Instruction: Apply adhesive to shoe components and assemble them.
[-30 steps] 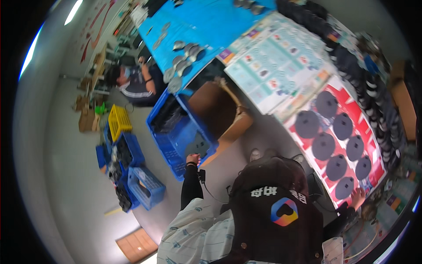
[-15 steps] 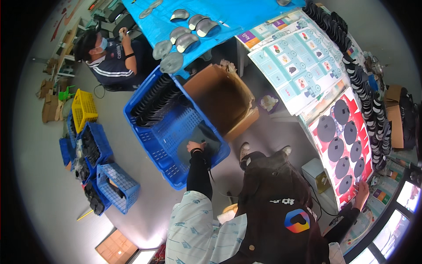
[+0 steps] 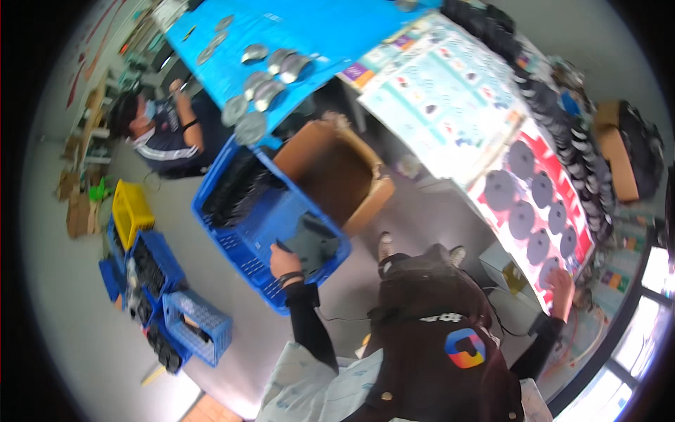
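Observation:
My left hand (image 3: 285,264) is over the near left part of a large blue crate (image 3: 337,266). Its fingers are closed, and a small dark edge shows at their tips; what it belongs to is too blurred to make out. Beside that hand, a dark grey flat sheet or piece (image 3: 314,240) lies in the crate. Stacked black curved parts (image 3: 239,186) fill the crate's far end. On the right, my right hand (image 3: 560,287) reaches the nearest dark disc (image 3: 548,274) on a red-and-white sheet (image 3: 580,243). Its fingertips overlap the disc's edge; their grip is blurred.
An open cardboard box (image 3: 383,197) stands against the crate. Silvery curved parts (image 3: 290,67) lie on a blue-covered table (image 3: 337,28). A person (image 3: 165,133) sits at the far left. Smaller blue crates (image 3: 200,327) and a yellow one (image 3: 132,211) stand on the floor.
My left hand has drawn back from the grey piece to the crate's near left side. My right hand has moved in onto the nearest disc. The whole view has shifted and blurred.

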`<state>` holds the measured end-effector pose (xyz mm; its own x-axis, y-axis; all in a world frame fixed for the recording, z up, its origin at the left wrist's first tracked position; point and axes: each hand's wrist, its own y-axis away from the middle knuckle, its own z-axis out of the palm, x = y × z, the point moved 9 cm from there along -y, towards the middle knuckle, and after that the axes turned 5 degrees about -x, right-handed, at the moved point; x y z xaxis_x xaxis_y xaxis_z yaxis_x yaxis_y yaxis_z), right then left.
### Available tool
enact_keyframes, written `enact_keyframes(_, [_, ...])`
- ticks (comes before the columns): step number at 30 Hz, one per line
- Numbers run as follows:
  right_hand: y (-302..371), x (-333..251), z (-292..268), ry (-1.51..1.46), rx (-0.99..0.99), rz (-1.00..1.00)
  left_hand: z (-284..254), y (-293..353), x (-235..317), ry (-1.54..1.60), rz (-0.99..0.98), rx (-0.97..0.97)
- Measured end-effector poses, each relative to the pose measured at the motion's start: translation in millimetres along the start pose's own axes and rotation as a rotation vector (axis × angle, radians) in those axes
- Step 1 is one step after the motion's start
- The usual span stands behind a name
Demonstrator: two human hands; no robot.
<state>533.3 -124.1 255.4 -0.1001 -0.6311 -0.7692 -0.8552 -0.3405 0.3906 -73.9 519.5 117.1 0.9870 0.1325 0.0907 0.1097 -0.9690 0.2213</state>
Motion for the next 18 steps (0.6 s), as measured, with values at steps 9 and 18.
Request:
enact_keyframes(9, [-9.8, -35.0, 82.6, -0.115, -0.581, -0.164, 11.1, 334.9, 375.5, 0.958, 0.744, -1.464])
enact_keyframes(18, [-38.1, 138.7, -111.0, -0.563, -0.237, 0.006, 103.8, 662.8, 551.2, 0.445, 1.074, -1.759])
